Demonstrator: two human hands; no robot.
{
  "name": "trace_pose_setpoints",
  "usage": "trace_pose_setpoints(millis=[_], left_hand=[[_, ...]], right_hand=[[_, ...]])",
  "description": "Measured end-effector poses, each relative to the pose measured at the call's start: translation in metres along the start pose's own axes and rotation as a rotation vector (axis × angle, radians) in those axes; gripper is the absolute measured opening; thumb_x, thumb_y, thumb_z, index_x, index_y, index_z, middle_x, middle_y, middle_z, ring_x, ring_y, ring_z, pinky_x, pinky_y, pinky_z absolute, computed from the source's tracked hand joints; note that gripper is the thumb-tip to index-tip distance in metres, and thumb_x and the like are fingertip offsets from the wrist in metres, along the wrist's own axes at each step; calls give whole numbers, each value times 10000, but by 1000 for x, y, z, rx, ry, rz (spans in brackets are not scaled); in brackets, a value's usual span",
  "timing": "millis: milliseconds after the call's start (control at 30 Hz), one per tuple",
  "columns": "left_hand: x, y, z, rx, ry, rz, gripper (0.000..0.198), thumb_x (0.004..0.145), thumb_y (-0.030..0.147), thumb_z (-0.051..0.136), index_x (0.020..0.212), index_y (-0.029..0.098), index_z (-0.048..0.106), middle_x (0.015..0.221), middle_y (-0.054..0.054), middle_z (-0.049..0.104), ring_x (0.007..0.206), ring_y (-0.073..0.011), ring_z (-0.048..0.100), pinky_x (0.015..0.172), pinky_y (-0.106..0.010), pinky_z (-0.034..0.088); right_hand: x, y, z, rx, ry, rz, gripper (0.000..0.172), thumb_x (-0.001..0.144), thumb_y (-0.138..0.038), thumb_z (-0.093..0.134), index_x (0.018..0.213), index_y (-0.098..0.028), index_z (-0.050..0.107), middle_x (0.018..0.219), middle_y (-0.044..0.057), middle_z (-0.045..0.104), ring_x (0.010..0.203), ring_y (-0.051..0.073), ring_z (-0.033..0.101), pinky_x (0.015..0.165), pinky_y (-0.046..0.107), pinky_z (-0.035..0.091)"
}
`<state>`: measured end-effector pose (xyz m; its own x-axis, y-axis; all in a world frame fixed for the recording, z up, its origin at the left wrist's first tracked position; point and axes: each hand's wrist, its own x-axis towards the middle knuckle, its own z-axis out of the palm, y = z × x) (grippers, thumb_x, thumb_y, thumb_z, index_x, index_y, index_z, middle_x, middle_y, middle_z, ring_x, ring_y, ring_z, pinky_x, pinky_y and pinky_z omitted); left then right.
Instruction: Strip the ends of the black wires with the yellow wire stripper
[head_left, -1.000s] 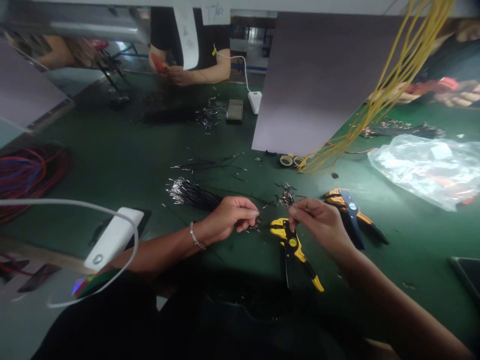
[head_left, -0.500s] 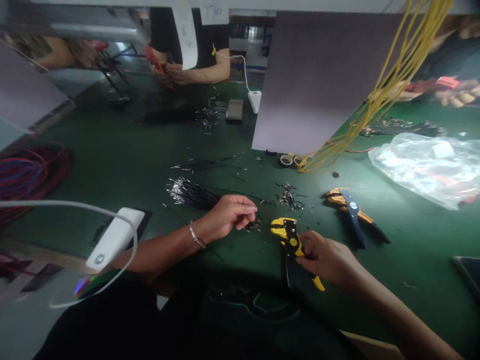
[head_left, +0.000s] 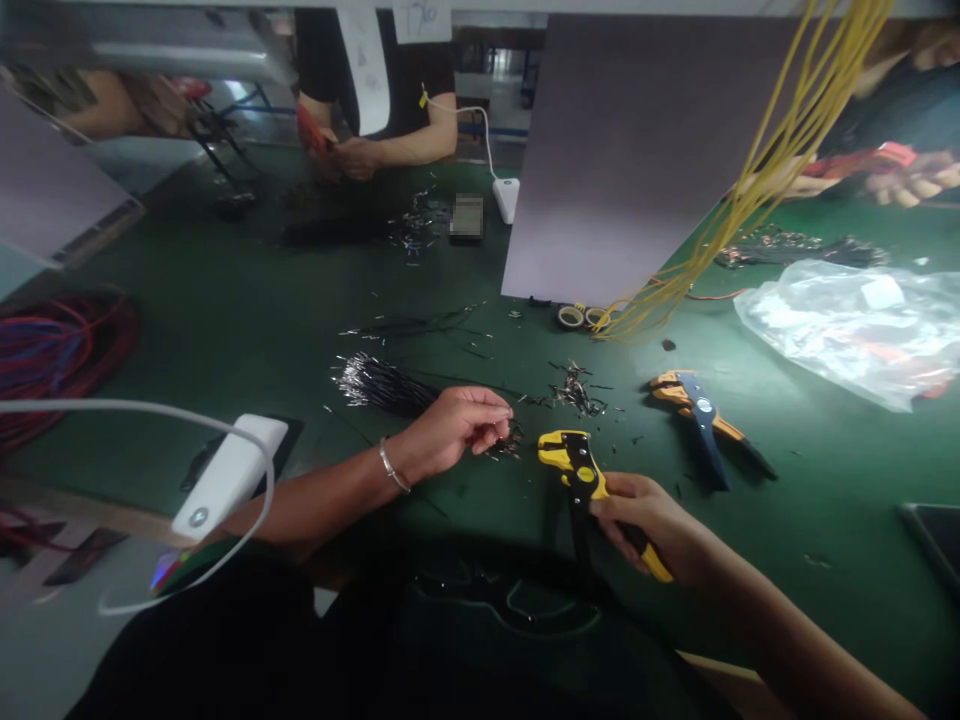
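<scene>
My left hand is closed in a pinch, thumb against fingertips. What it holds, if anything, is too small to name. Beneath and behind it lies a bundle of black wires with bright metal ends. Small dark clippings lie beside its fingertips. My right hand grips a yellow and black wire stripper by its handles. The stripper's jaws point left, a short gap from my left fingertips. Farther right, an orange and blue wire stripper rests on the green table.
A pile of wire scraps sits mid-table, with tape rolls behind. Yellow wires hang before a grey panel. Right is a clear plastic bag; left, a white device with a cable. Co-workers' hands hold red tools across the table.
My right hand has shifted its hold on the stripper, fingers now reaching under, and the yellow handle's end has swung slightly right. My left hand stays pinched in nearly the same place.
</scene>
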<state>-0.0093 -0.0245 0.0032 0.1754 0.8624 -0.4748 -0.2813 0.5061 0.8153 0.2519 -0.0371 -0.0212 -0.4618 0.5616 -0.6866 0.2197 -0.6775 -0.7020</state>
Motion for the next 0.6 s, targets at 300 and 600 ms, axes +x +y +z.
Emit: trace_pose_setpoints(millis=[300, 600], left_hand=[[3, -4, -2, -24, 14, 39, 97, 789, 186, 658, 812, 105, 611, 632, -51, 639, 426, -56, 480, 378, -180, 293], [-4, -1, 6, -53, 15, 18, 85, 764, 125, 651, 826, 83, 611, 657, -68, 653, 456, -75, 519, 412, -199, 353]], right_hand=[[4, -12, 12, 102, 64, -240, 104, 548, -143, 693, 650, -150, 672, 560, 1, 658, 470, 114, 576, 495, 224, 516], [12, -21, 13, -130, 331, -641, 120, 673, -232, 693, 776, -175, 669, 694, 27, 693, 610, 188, 628, 587, 311, 532]])
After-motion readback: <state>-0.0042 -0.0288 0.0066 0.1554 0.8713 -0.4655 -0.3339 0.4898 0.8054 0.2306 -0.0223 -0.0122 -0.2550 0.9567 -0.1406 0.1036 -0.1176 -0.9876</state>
